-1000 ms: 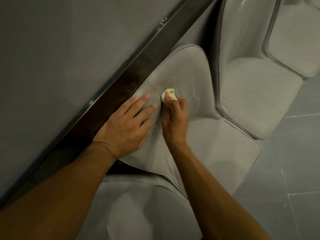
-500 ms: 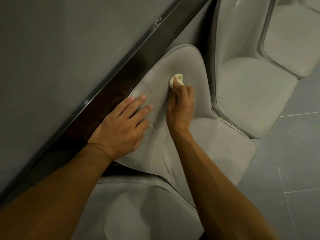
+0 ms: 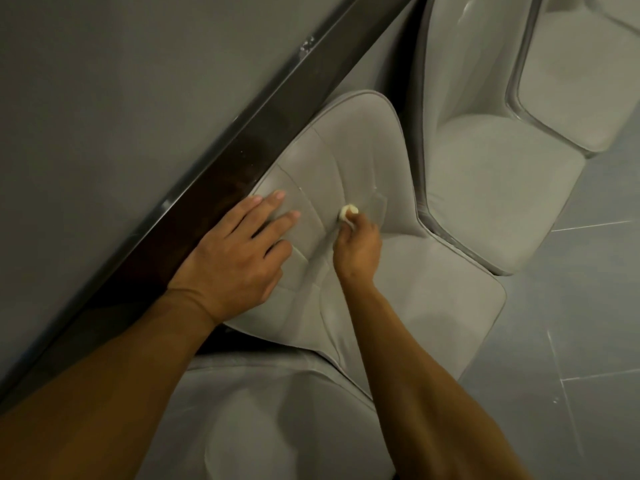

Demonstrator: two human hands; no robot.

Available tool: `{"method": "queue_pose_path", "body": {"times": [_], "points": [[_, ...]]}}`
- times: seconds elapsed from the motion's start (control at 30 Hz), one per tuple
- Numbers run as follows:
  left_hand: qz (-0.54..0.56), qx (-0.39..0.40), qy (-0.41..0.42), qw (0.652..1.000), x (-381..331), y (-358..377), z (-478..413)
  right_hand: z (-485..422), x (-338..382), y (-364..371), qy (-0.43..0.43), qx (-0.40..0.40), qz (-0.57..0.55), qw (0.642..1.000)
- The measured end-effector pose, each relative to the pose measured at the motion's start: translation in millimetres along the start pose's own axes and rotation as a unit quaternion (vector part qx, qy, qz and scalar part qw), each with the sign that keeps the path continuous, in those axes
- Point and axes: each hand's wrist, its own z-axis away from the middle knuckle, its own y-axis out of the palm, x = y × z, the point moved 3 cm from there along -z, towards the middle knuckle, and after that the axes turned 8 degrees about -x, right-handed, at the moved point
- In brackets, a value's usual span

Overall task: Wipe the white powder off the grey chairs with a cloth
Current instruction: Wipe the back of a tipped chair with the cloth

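A grey padded chair (image 3: 360,140) stands against the table edge, with its stitched backrest facing me. My right hand (image 3: 358,249) grips a small wadded pale-yellow cloth (image 3: 348,212) and presses it on the backrest near the middle seam. Most of the cloth is hidden inside the fist. My left hand (image 3: 235,258) lies flat on the left side of the backrest, fingers straight and spread. Thin white lines of powder show along the seams (image 3: 301,192).
A dark table edge (image 3: 221,188) runs diagonally from lower left to upper right, with the grey tabletop (image 3: 121,98) beyond it. Two more grey chairs (image 3: 491,168) (image 3: 581,64) stand at the upper right, another (image 3: 277,417) below. Grey tiled floor (image 3: 571,323) lies at the right.
My right hand slid the cloth up the backrest, then back down and right toward the middle seam. My left hand stayed flat on the backrest.
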Motion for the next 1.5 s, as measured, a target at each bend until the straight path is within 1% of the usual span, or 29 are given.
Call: {"method": "queue_pose_path", "body": {"times": [0.07,0.1,0.17,0.23,0.27,0.33,0.4,0.47,0.5,0.53,0.57,0.63,0.7,0.73,0.8,0.87,0.9,0.93,0.97,1.0,1.03,1.1,1.2,1.27,1.3,1.33,1.4,1.47,1.5], "points": [[0.003,-0.003,0.000,1.000,0.2,-0.5,0.0,-1.3,-4.6,-7.8,0.031,-0.018,-0.001,0.999],[0.004,-0.002,0.002,1.000,-0.2,-0.7,-0.4,-1.6,5.1,-12.4,0.007,-0.052,-0.032,0.998],[0.006,0.001,0.003,1.000,-0.8,-1.6,-1.4,-2.4,36.7,-20.4,-0.098,-0.121,-0.096,0.983],[0.008,0.009,0.000,1.000,-1.0,-2.0,-1.1,-2.6,60.7,-19.7,-0.219,-0.134,-0.105,0.961],[0.008,0.012,0.000,1.000,-1.1,-1.8,-1.5,-4.2,64.6,-17.4,-0.255,-0.135,-0.093,0.953],[0.005,0.011,-0.002,1.000,-1.1,-1.8,-1.7,-12.8,50.6,-9.8,-0.245,-0.121,-0.081,0.959],[0.005,0.006,-0.003,1.000,-1.2,-2.2,-1.6,-25.8,16.8,-4.7,-0.166,-0.089,-0.056,0.980],[0.006,-0.001,-0.002,1.000,-1.5,-2.1,-1.7,-40.0,-17.9,-5.9,-0.074,-0.034,0.030,0.996],[0.005,-0.005,-0.001,1.000,-1.4,-1.7,-1.6,-45.8,-29.0,-10.5,-0.046,-0.024,0.057,0.997],[0.006,-0.008,-0.001,1.000,-1.5,-1.4,-1.6,-49.6,-32.6,-17.9,-0.039,-0.039,0.054,0.997],[0.006,-0.011,0.000,1.000,-1.8,-1.5,-1.6,-51.1,-29.2,-26.1,-0.054,-0.072,0.026,0.996],[0.005,-0.013,0.001,1.000,-1.2,-1.2,-1.6,-49.0,-10.0,-36.9,-0.127,-0.131,-0.034,0.983],[0.006,-0.014,0.001,1.000,-1.0,-1.4,-1.4,-44.1,8.6,-36.2,-0.226,-0.136,-0.053,0.963],[0.006,-0.014,0.002,1.000,-1.1,-1.2,-1.2,-41.8,11.5,-31.9,-0.247,-0.121,-0.050,0.960],[0.005,-0.011,0.001,1.000,-1.2,-0.9,-1.0,-43.0,-1.5,-16.7,-0.198,-0.063,-0.009,0.978],[0.006,-0.010,0.002,1.000,-1.7,-0.3,-1.4,-45.6,-35.8,-2.3,-0.065,0.029,0.078,0.994],[0.005,-0.010,0.002,1.000,-2.0,-0.1,-1.5,-43.7,-51.9,-0.1,0.018,0.061,0.080,0.995],[0.004,-0.011,0.001,1.000,-2.0,0.1,-1.2,-40.5,-63.7,-0.3,0.089,0.063,0.047,0.993],[0.003,-0.011,0.001,1.000,-1.9,0.2,-0.9,-36.9,-70.4,-3.1,0.135,0.042,0.011,0.990],[0.003,-0.009,0.000,1.000,-1.9,0.1,-0.6,-32.8,-69.9,-7.2,0.146,0.014,-0.010,0.989],[0.004,-0.007,-0.001,1.000,-2.3,-0.3,-0.5,-27.7,-62.9,-11.5,0.129,-0.009,-0.020,0.991],[0.004,-0.006,0.001,1.000,-2.3,-1.0,-0.8,-18.1,-36.6,-19.6,0.048,-0.054,-0.048,0.996],[0.004,-0.004,-0.001,1.000,-1.7,-1.3,-0.4,-4.5,17.1,-30.1,-0.143,-0.125,-0.125,0.974],[0.002,0.000,0.000,1.000,-1.6,-2.1,-0.6,4.6,36.2,-24.9,-0.234,-0.113,-0.140,0.955],[0.000,0.001,0.001,1.000,-1.6,-2.4,-1.3,7.3,36.6,-18.5,-0.238,-0.091,-0.135,0.957],[0.000,0.001,0.002,1.000,-1.7,-2.8,-1.4,8.5,30.0,-11.1,-0.207,-0.067,-0.121,0.969],[0.002,0.000,0.003,1.000,-1.5,-2.1,-1.4,3.5,-2.9,5.4,-0.090,-0.002,-0.051,0.995],[0.001,-0.006,0.004,1.000,-1.2,-0.9,-0.8,0.5,-36.7,12.1,0.022,0.073,0.037,0.996],[0.001,-0.009,0.004,1.000,-1.0,-0.2,-0.2,2.0,-46.7,10.4,0.055,0.083,0.045,0.994]]}}
